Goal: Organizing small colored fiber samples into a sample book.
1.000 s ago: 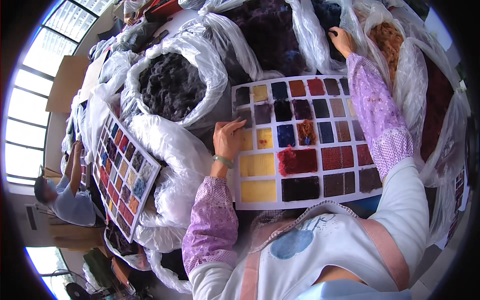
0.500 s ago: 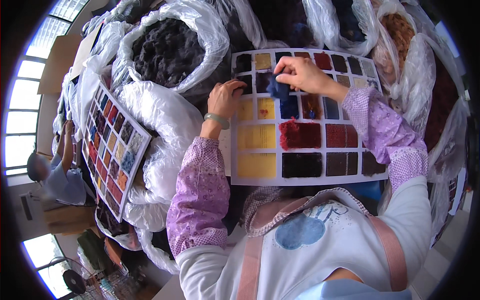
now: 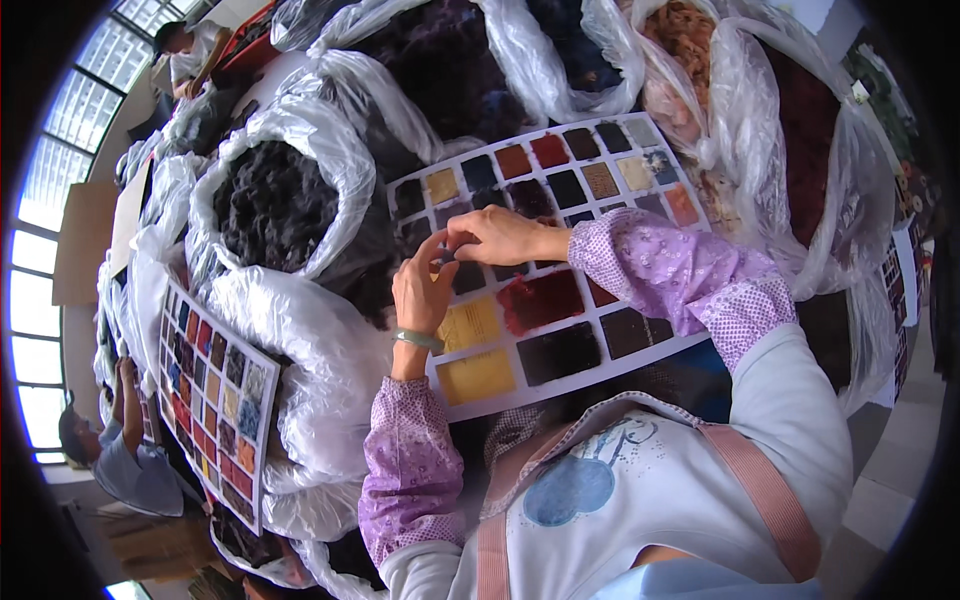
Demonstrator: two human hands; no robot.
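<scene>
A white sample board (image 3: 602,345) lies tilted before me, with rows of coloured fibre swatches. On it are yellow squares (image 3: 476,375), a dark red tufted patch (image 3: 542,300) and a black patch (image 3: 560,352). My left hand (image 3: 422,292), a bangle at its wrist, is over the board's left side, thumb and fingertips bent together. From the right, my right hand (image 3: 497,236) reaches across the swatches, its fingertips pinched against those of my left hand. What lies between the fingers is too small or hidden to make out.
Clear plastic bags of loose fibre crowd around: dark grey (image 3: 275,205) at left, orange-brown (image 3: 680,45) at far right, dark red (image 3: 800,140) beside it. A second swatch board (image 3: 215,400) leans at left. Two people (image 3: 140,465) are farther off at left.
My right hand has moved left, from over the swatches to my left hand's fingertips. The dark blue fibre tuft it held is no longer visible. The board appears more tilted as my view shifted.
</scene>
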